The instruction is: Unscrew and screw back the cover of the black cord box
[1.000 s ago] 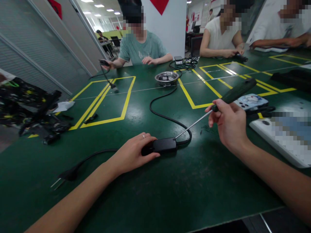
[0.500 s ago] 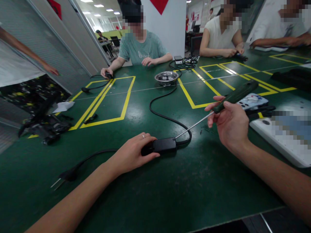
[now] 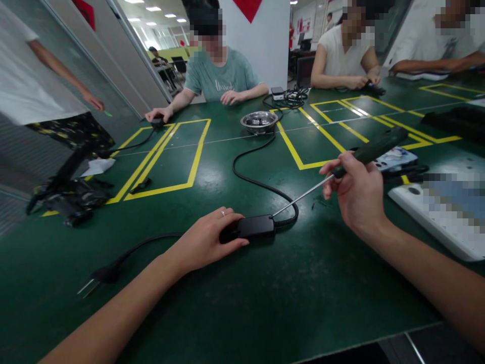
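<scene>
Partly hidden: black adapter [image 3: 256, 226] on table [image 3: 242, 303], near end under left hand [image 3: 207, 239], fingers pressed on it.
Right hand [image 3: 356, 194]: fingers clamped on screwdriver [image 3: 341, 169], tip at adapter.
Metal bowl [image 3: 259, 121]: contents indistinct.

A: Black power adapter [image 3: 256, 226], small flat box, is lying flat on the green table, near centre, its left end sitting under the left hand [image 3: 206, 239].

B: Cords?

A: One black cord is looping away from its right end toward the far side; another is running left to a two-pin plug [image 3: 99, 277] lying near the left edge.

B: And the screwdriver [image 3: 343, 167]?

A: Dark green handle, long thin metal shaft, slanting down-left, right hand [image 3: 358, 194] gripping the handle, tip touching the adapter's right end.
</scene>
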### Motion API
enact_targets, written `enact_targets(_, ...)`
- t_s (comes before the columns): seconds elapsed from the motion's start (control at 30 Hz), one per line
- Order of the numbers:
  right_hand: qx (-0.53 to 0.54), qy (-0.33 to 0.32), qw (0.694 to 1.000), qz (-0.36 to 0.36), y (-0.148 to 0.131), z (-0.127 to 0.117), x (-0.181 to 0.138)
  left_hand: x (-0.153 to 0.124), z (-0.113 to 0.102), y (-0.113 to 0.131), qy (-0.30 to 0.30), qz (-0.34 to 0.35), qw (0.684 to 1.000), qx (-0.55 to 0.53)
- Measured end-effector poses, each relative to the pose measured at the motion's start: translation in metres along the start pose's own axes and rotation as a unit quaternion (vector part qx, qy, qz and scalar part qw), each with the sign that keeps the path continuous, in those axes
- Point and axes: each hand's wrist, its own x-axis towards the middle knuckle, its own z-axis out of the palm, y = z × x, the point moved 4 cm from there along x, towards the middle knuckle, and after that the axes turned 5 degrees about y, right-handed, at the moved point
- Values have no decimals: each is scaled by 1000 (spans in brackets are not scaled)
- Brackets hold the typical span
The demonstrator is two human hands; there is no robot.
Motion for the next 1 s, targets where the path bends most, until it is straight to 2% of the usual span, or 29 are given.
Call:
enact_targets(0.1,3,-3,1000,11,4,-2,1,0,-1,0,-3,-1,1000,1)
enact_targets(0.47,-23,52,998,31,6,-7,6,-1,1,-1,3,6,1000,-3)
enact_targets(0.53,-32,72,997,4,1,-10,10,-1,1,-1,5,6,1000,-3)
enact_targets(0.73,-65,120,978,-154,-22,-13,12,0,2,0,-1,3,1000,-3)
enact_targets(0.9,-116,142,953,-242,-33,-8,3,0,2,0,-6,-2,1000,-3)
enact_targets(1.0,-132,147,944,-264,-34,-5,0,0,1,0,-8,-3,1000,-3)
